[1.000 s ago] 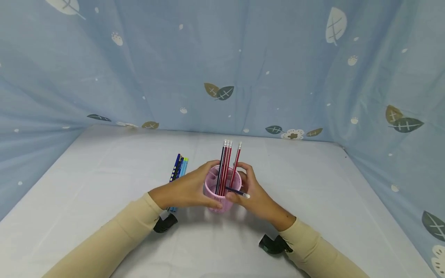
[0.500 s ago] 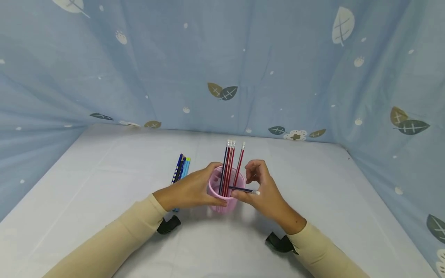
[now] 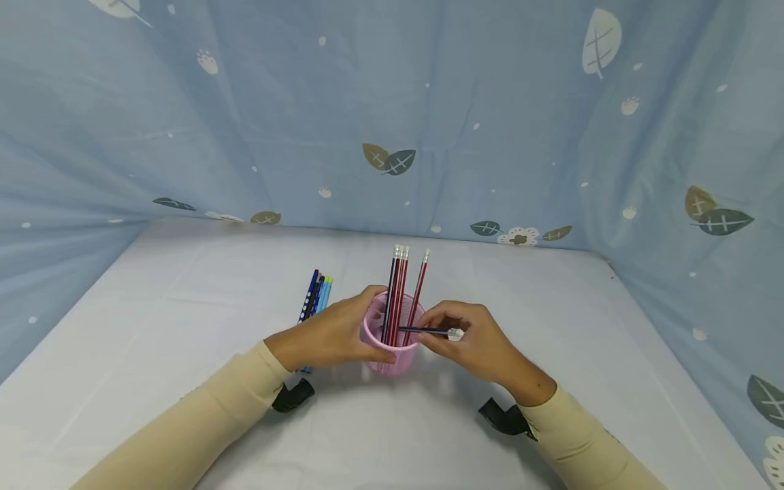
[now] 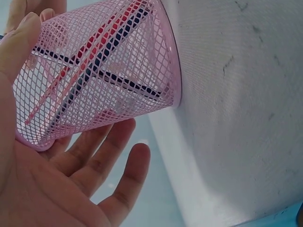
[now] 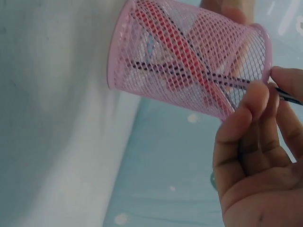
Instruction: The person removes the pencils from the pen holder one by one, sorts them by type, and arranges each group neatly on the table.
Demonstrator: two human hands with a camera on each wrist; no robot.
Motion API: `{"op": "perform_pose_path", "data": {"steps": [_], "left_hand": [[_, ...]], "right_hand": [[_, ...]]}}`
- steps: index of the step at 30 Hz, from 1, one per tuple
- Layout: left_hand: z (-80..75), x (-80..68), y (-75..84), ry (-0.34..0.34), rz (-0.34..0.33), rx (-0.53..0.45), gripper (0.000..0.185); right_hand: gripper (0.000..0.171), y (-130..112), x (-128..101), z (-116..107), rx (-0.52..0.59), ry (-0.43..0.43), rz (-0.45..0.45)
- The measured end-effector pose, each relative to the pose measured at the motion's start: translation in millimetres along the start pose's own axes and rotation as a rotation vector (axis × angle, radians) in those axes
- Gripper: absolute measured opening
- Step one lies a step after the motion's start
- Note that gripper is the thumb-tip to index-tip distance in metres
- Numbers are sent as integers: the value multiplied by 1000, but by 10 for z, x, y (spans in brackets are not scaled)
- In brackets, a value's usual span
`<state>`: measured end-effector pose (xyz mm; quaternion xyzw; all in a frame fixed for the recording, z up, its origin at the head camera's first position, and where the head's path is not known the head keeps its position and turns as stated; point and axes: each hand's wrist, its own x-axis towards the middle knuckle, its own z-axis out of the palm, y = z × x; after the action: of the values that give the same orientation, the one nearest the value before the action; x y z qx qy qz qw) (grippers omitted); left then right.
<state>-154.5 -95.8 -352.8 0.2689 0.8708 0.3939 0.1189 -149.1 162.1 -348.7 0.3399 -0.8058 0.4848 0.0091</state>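
Observation:
A pink mesh pencil cup (image 3: pixel 395 364) stands on the white table, with my left hand (image 3: pixel 333 333) gripping it around its left side. Several red and dark pencils (image 3: pixel 398 292) lean together inside, eraser ends up. A lone red pencil (image 3: pixel 417 292) slants to their right. My right hand (image 3: pixel 484 344) pinches a dark pencil (image 3: pixel 435 331) near its white eraser end, just outside the right rim. Through the mesh in the right wrist view, that pencil (image 5: pixel 286 96) runs down across the others towards the cup's bottom.
Several dark blue and light blue pens or pencils (image 3: pixel 317 298) lie on the white table (image 3: pixel 202 286) left of the cup, partly hidden by my left arm. Black wrist mounts (image 3: pixel 294 396) hang under both sleeves. A blue leaf-patterned cloth (image 3: pixel 294 102) hangs behind.
My right hand has come off the cup's right side and moved right. Its fingers now close on the dark pencil, which leans lower over the rim. My left hand stays on the cup.

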Motion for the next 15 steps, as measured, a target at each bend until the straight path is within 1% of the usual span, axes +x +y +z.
{"op": "perform_pose_path", "data": {"steps": [7, 12, 15], "left_hand": [[-9, -6, -4, -5, -6, 0, 103], [-6, -4, -19, -20, 0, -41, 100], [-2, 2, -11, -22, -3, -44, 101]], "right_hand": [[15, -4, 14, -74, -35, -56, -62], [18, -3, 21, -127, -67, -77, -72], [18, -4, 13, -138, -72, -74, -74]]}}
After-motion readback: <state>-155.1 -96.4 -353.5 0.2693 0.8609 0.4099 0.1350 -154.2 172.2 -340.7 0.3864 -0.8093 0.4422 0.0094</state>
